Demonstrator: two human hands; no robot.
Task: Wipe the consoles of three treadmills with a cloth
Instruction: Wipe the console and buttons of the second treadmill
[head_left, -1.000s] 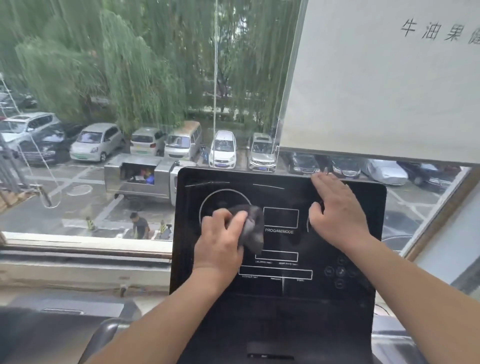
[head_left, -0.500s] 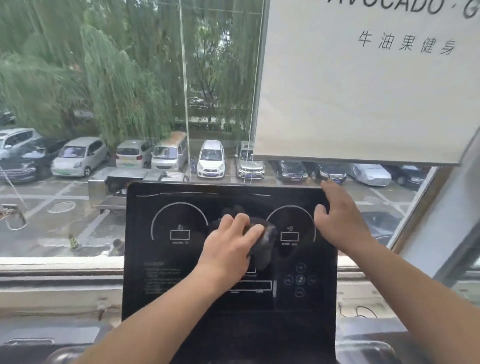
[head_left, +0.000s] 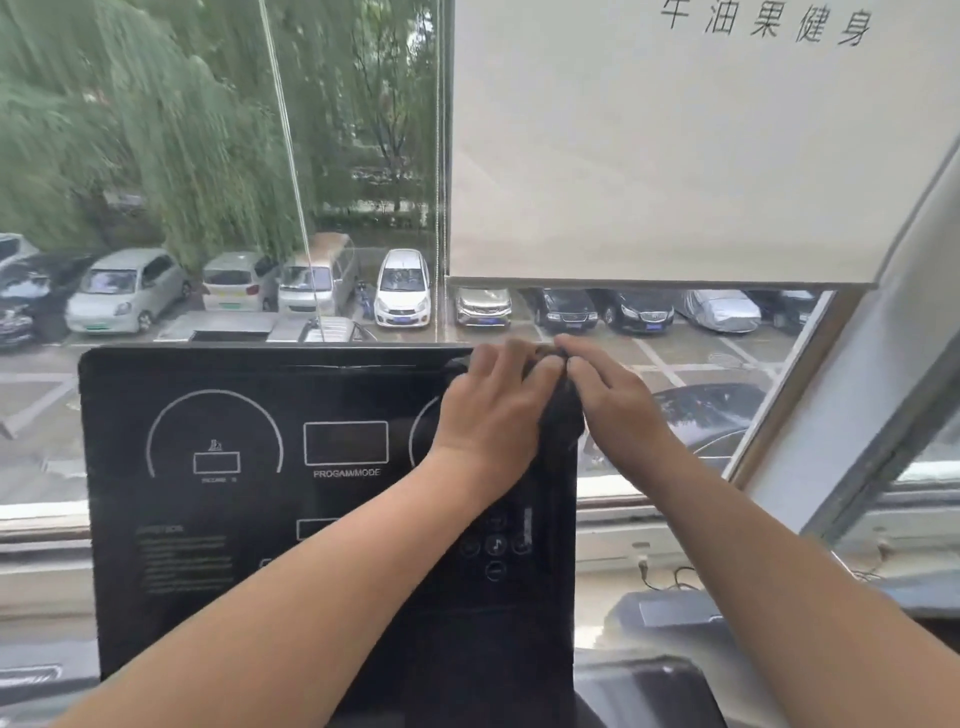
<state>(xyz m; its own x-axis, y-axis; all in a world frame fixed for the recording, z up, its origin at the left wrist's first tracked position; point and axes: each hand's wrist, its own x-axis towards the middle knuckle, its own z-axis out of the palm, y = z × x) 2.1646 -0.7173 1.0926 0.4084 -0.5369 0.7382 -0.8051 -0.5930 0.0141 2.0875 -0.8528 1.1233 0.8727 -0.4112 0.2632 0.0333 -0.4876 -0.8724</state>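
Note:
A black treadmill console (head_left: 234, 514) with white dial outlines and a "PROGAM/MODE" box fills the lower middle of the head view. A dark cloth (head_left: 563, 415) is bunched at the console's upper right corner. My left hand (head_left: 493, 410) presses on the cloth from the left, fingers curled over it. My right hand (head_left: 618, 405) pinches the cloth's top from the right, at the console's right edge. Both hands touch each other over the cloth. Most of the cloth is hidden under them.
A window behind the console looks onto a car park and willow trees. A white roller blind (head_left: 675, 156) hangs at upper right, with a slanted window frame (head_left: 857, 395) beside it. A sill (head_left: 41, 519) runs behind the console. A grey handrail part (head_left: 654, 618) sits at lower right.
My left hand slid the cloth from the console's middle up to the upper right corner. My right hand left the console's surface and closed on the cloth. The view shifted right.

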